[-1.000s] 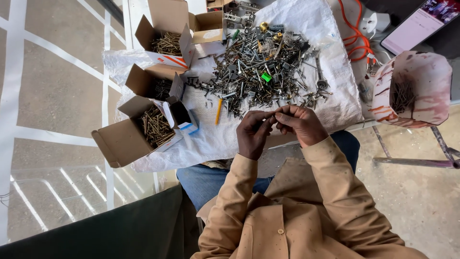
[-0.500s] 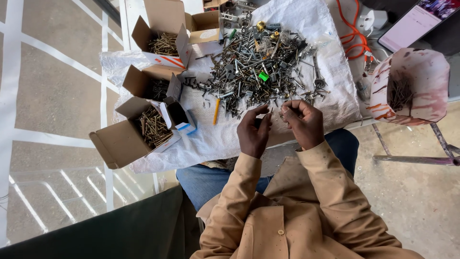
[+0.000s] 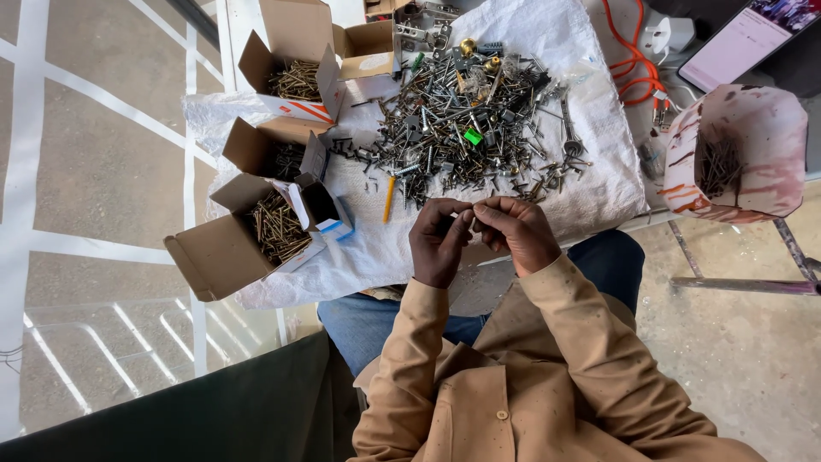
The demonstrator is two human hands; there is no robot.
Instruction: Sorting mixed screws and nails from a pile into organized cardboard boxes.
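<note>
A white woven plastic sack [image 3: 590,184] lies spread over the bench as a work surface. On it sits a large heap of mixed grey metal screws, bolts and small fittings [image 3: 466,128], with one small bright green piece in it. Along the sack's far left edge stand three open brown cardboard boxes: the nearest [image 3: 227,248] and the farthest [image 3: 295,51] hold brown screws, and the middle one [image 3: 265,147] holds darker fasteners. A paint-streaked pale bucket [image 3: 744,150] with dark nails in it stands off to the right.

The left hand [image 3: 438,244] and the right hand [image 3: 513,231] meet just in front of the heap, above the sack's near edge. Both grips are closed to a fingertip pinch on a small metal fastener [image 3: 470,219]; what kind it is, I cannot tell.

It looks like a sorting step: one piece lifted out and being checked. A next move would call for matching it to the right box.
</note>
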